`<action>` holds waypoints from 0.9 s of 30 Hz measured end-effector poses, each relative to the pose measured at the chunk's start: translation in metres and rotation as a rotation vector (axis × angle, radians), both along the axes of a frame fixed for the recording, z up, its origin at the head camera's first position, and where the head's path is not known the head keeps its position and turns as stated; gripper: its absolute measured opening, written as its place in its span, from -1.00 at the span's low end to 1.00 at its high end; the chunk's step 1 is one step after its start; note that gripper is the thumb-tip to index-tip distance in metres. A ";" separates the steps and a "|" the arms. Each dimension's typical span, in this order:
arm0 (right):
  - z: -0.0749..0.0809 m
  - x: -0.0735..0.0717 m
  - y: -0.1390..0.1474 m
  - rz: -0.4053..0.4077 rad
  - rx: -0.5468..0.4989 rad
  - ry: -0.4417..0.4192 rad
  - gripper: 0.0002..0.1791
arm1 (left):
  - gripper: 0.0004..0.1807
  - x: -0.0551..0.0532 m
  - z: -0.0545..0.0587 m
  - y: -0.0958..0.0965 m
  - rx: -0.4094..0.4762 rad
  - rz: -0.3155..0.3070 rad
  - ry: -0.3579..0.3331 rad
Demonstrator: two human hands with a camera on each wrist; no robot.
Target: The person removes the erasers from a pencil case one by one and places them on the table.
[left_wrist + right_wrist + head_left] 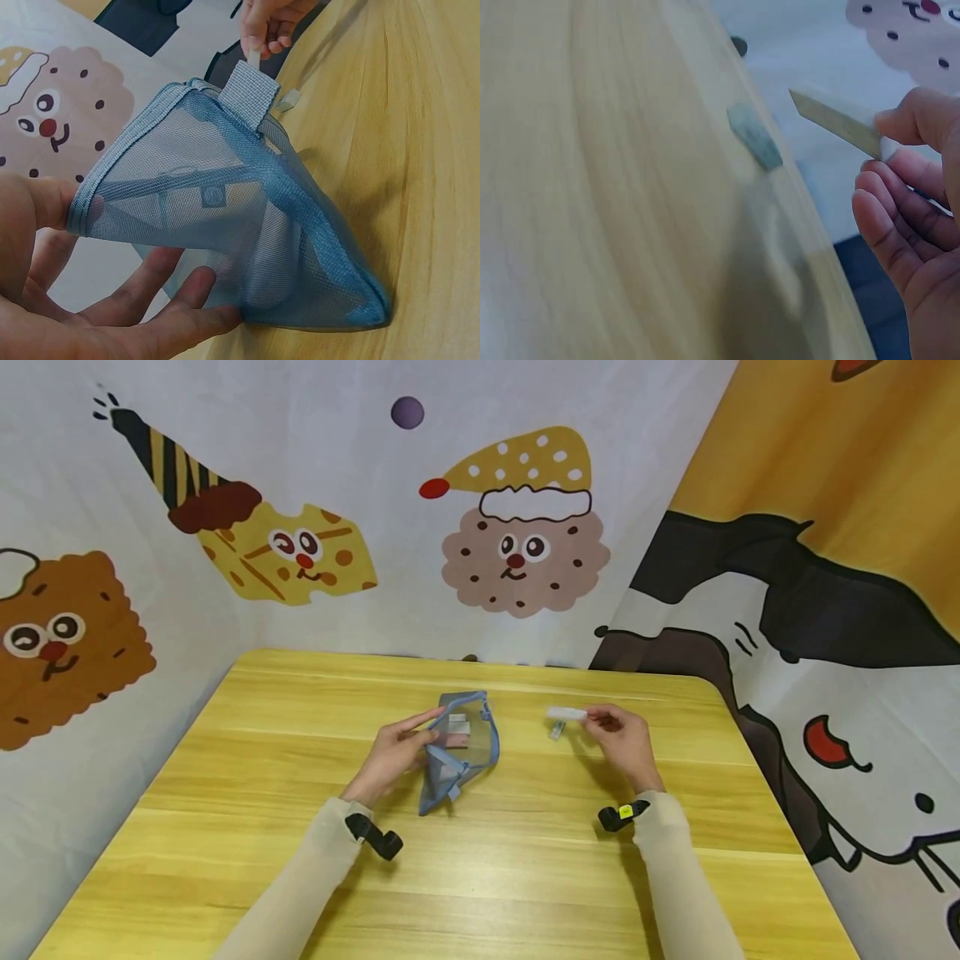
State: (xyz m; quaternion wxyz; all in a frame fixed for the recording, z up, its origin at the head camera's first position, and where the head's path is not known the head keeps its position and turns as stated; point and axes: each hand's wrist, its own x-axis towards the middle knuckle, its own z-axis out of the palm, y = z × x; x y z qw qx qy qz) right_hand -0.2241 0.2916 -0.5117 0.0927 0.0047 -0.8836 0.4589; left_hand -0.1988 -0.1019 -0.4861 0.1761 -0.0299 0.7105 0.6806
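Note:
My left hand pinches the edge of a blue mesh zip pouch between thumb and fingers. The pouch's mouth gapes toward the right, and small white and pinkish things show inside it. To the right, my right hand pinches one end of a thin, flat white piece, held above the table. In the right wrist view the piece's side looks yellowish and its far end is slanted. Below it on the table lies a small pale green piece, blurred, its kind unclear.
The wooden table stretches under both hands. A white curtain with cartoon figures hangs right behind its back edge, and more printed cloth hangs along the right side. Each wrist wears a small black camera.

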 end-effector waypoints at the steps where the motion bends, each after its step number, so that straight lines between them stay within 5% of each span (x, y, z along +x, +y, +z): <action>1: -0.002 -0.001 0.003 -0.014 -0.001 -0.004 -0.69 | -0.54 0.000 0.000 0.000 0.000 0.003 -0.003; 12: -0.014 -0.003 0.019 -0.089 -0.051 -0.058 -0.69 | -0.56 0.000 0.001 -0.001 0.006 0.013 -0.002; 27: -0.015 -0.002 0.025 -0.035 0.159 -0.141 -0.70 | -0.57 0.001 0.000 0.002 0.007 0.025 0.006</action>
